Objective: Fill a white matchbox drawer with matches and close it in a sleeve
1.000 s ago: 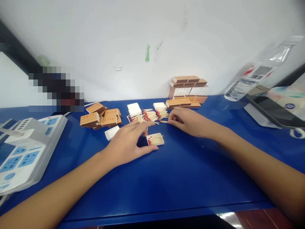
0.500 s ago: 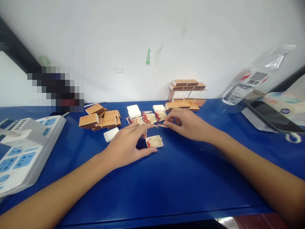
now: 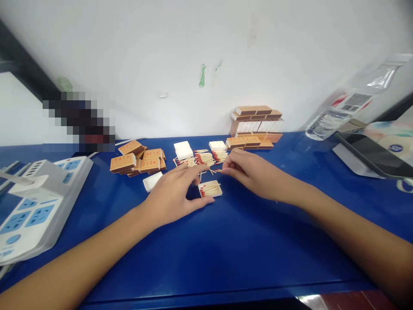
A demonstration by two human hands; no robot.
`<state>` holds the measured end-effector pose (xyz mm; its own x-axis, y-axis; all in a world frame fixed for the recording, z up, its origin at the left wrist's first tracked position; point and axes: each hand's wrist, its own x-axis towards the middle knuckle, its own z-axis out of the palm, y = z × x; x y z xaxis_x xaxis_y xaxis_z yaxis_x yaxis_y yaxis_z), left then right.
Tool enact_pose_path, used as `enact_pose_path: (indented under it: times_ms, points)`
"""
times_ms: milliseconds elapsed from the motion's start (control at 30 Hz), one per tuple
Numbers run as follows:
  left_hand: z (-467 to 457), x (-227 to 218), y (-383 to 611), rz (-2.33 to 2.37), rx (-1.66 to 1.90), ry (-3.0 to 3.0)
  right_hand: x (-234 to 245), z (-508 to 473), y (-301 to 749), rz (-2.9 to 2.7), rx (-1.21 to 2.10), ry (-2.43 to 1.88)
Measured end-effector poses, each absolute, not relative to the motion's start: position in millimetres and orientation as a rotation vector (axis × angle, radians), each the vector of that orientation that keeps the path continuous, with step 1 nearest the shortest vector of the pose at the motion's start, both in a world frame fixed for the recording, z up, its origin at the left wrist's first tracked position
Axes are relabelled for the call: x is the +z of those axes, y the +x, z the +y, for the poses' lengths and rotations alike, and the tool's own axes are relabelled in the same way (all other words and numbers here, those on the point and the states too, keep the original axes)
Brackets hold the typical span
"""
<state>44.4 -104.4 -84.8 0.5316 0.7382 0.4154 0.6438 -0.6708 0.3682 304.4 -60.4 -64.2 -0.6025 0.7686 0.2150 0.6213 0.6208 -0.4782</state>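
A small white matchbox tray (image 3: pixel 211 189) with red-tipped matches in it lies on the blue table (image 3: pixel 226 241). My left hand (image 3: pixel 174 193) holds the tray between thumb and fingers from its left side. My right hand (image 3: pixel 248 171) hovers just right of the tray, its fingers pinched on a match or two with red tips pointing left. A loose pile of matches (image 3: pixel 203 158) lies just behind both hands.
Orange matchbox sleeves (image 3: pixel 137 159) are heaped at the left; more are stacked by the wall (image 3: pixel 256 125). White empty trays (image 3: pixel 183 150) lie near the pile. A power strip (image 3: pixel 35 202) sits far left, a plastic bottle (image 3: pixel 342 113) and a tablet (image 3: pixel 374 155) at right.
My right hand has drawn back from the match pile toward the tray, now pinching matches. My left hand has stayed on the tray.
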Motion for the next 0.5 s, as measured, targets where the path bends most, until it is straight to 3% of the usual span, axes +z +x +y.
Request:
enact_pose_path:
  times_ms: [500]
  points:
    - [-105, -85, 45, 1.143, 0.845, 2.606, -55, -74, 297, -2.522, 0.681, -1.046]
